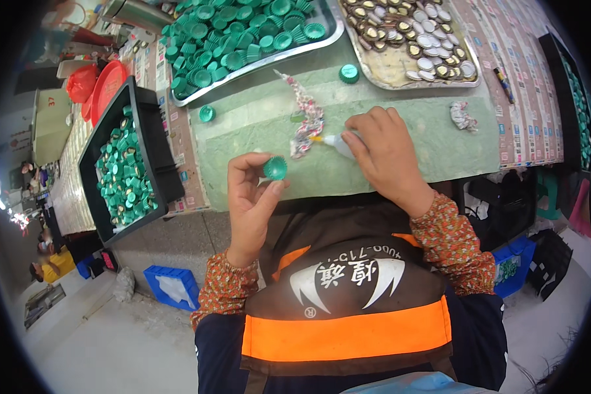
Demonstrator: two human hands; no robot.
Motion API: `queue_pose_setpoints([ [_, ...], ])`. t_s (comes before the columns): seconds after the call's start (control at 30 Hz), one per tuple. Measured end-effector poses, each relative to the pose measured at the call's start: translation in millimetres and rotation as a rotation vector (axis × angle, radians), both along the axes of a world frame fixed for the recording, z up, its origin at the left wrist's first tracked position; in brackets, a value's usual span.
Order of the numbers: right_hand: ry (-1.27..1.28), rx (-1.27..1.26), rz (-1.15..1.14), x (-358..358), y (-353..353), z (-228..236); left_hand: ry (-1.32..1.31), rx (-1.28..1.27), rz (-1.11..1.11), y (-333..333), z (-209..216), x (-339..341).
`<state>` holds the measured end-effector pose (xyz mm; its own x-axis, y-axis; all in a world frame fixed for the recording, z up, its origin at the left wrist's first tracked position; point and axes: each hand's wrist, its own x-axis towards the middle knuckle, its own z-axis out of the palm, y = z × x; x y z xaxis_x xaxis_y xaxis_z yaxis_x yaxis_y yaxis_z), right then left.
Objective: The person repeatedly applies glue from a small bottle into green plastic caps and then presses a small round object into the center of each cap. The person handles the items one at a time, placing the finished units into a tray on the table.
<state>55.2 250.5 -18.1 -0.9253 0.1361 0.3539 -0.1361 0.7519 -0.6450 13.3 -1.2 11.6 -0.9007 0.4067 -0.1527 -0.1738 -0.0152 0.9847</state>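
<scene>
Near the front of the green table cover, my left hand (248, 197) pinches a green ridged cap (276, 168) between thumb and fingers, its hollow side showing. My right hand (389, 152) is closed round a small whitish squeeze bottle (338, 144) with a yellow tip. That tip points left, at a crumpled patterned cloth (306, 121) lying on the cover. Two loose caps lie farther off: one green cap (207, 113) below the large tray, and another cap (349, 73) between the two trays.
A metal tray (256, 64) heaped with green caps stands at the back. Right of it, another tray (400, 84) holds dark and silvery round pieces. A black crate (167, 154) of caps is at the left. A crumpled cloth (463, 117) and a marker (503, 85) lie at the right.
</scene>
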Motion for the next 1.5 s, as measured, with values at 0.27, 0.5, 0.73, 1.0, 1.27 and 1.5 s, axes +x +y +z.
queue_pose_setpoints([
  [0.27,0.064,0.223,-0.2,-18.0,69.2,24.2,-0.094,0.023,-0.04,-2.2,0.6,-1.8],
  [0.5,-0.16,0.333,-0.138,-28.8,114.9,26.9,-0.13,0.057,-0.061,2.2,2.7,-0.3],
  [0.73,-0.101,-0.046,-0.098,-14.8,114.8,37.3,-0.207,0.06,-0.071,-0.5,4.6,-1.4],
  [1.0,-0.373,-0.158,0.05,28.1,85.8,31.2,-0.313,0.089,-0.133,8.8,4.8,-0.1],
  [1.27,-0.237,0.08,-0.141,46.5,70.1,25.7,-0.359,0.122,-0.127,9.3,5.2,2.2],
  [1.5,-0.218,0.32,-0.14,52.2,48.2,21.9,-0.44,0.204,-0.146,11.9,2.0,4.6],
])
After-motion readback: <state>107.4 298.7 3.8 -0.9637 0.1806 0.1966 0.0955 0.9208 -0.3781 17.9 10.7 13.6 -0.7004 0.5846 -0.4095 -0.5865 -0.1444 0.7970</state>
